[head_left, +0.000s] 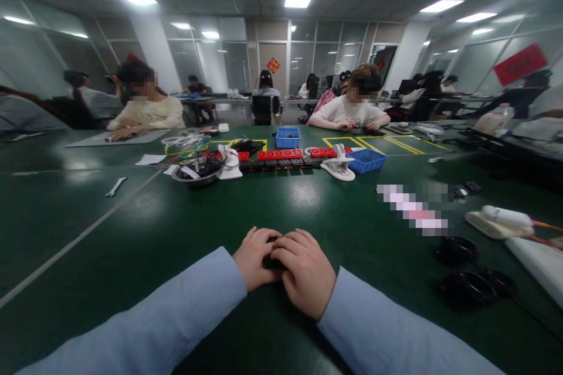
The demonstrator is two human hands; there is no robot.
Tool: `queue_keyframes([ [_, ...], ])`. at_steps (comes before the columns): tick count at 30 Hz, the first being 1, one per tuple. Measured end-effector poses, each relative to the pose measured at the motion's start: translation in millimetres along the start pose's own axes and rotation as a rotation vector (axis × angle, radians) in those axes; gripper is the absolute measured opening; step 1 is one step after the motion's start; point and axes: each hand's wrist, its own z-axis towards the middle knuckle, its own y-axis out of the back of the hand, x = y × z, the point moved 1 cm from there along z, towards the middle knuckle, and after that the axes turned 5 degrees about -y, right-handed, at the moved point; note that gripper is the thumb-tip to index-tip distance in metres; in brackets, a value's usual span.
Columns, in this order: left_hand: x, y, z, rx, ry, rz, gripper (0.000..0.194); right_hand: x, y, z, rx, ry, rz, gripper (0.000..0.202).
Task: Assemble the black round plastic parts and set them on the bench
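Both hands meet over the dark green table, near the middle of the head view. My left hand has its fingers curved and its fingertips close to the other hand. My right hand has bent fingers pressed together, reaching over towards the left fingertips. Something dark shows in the small space between them, but whether it is an object or shadow I cannot make out. Beyond the hands, red blocks stand in a row behind a black strip, flanked by a white clamp and another white clamp.
A metal bowl of black cables sits at the back left, with a wrench nearer. Blue trays lie further back. Black round parts and a white device are at right. People sit across the table.
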Motion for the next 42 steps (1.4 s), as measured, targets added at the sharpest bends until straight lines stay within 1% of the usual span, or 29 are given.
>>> queue_keyframes([
  [3, 1.3, -1.0, 0.0, -0.012, 0.007, -0.011, 0.042, 0.8, 1.2, -1.5, -0.027, 0.046, 0.043, 0.028],
  [6, 2.3, -2.2, -0.2, -0.037, 0.031, -0.023, 0.047, 4.8, 6.6, -1.9, -0.050, 0.050, 0.043, 0.041],
  [8, 2.3, -2.3, -0.3, -0.033, 0.023, -0.014, 0.043, 6.4, 10.3, -1.3, -0.087, -0.009, 0.006, 0.045],
  [10, 1.9, -1.8, -0.4, -0.013, 0.008, 0.004, 0.038, 5.6, 12.1, -0.5, -0.142, -0.094, -0.035, 0.040],
  [12, 1.3, -0.8, -0.4, 0.000, 0.011, 0.012, 0.039, 2.9, 11.5, 0.3, -0.175, -0.174, -0.075, 0.036],
  [16, 0.4, 0.5, 0.2, 0.008, 0.029, 0.004, 0.044, -2.7, 8.1, 1.6, -0.132, -0.282, -0.143, 0.040],
  [19, 0.4, 0.7, 0.7, 0.006, 0.028, 0.006, 0.039, -3.4, 7.9, 2.3, -0.104, -0.311, -0.175, 0.041],
  [22, 0.9, 0.5, 0.6, 0.014, 0.026, 0.015, 0.039, -2.9, 8.4, 2.4, -0.088, -0.333, -0.196, 0.036],
  [26, 0.4, 0.2, 0.0, 0.012, 0.025, 0.015, 0.040, -3.0, 6.1, 2.1, -0.069, -0.327, -0.217, 0.027],
  [31, -1.2, 0.1, 0.0, -0.002, 0.019, 0.008, 0.041, -2.9, 3.2, 2.1, -0.066, -0.281, -0.202, 0.019],
  [38, -1.0, 0.7, 0.8, 0.005, 0.019, 0.011, 0.038, -0.6, 6.1, 1.4, -0.047, -0.190, -0.133, 0.016],
  [42, -1.7, 1.3, 1.0, -0.001, 0.024, 0.014, 0.033, 0.4, 7.5, 1.7, -0.034, -0.130, -0.109, 0.019],
])
